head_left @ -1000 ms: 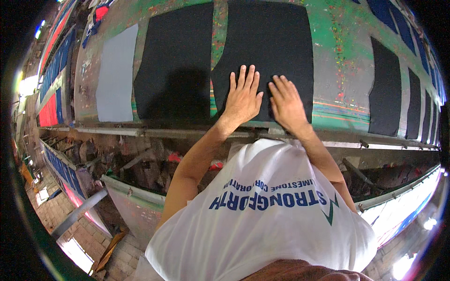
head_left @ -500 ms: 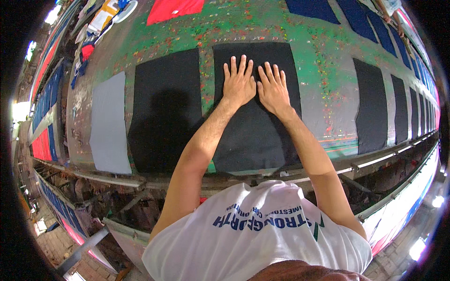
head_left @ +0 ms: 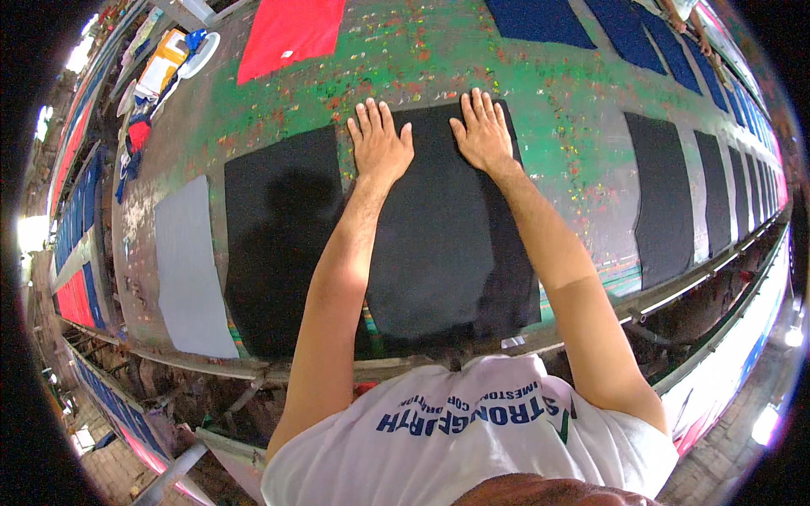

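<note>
A black fabric panel [head_left: 439,244] lies flat on a long green paint-spattered table [head_left: 540,93] in front of me. My left hand [head_left: 380,143] presses flat on the panel's far left corner, fingers spread. My right hand [head_left: 483,131] presses flat on its far right corner, fingers spread too. Both arms reach straight out over the cloth. Neither hand grips anything.
Another black panel [head_left: 283,236] and a grey one [head_left: 190,270] lie to the left. More black panels [head_left: 666,198] run to the right. A red panel [head_left: 287,34] and blue ones [head_left: 540,21] lie on the far side. The table's near metal edge [head_left: 337,367] is below.
My hands have slid away from me up the black panel and moved apart, from side by side near its middle to its two far corners.
</note>
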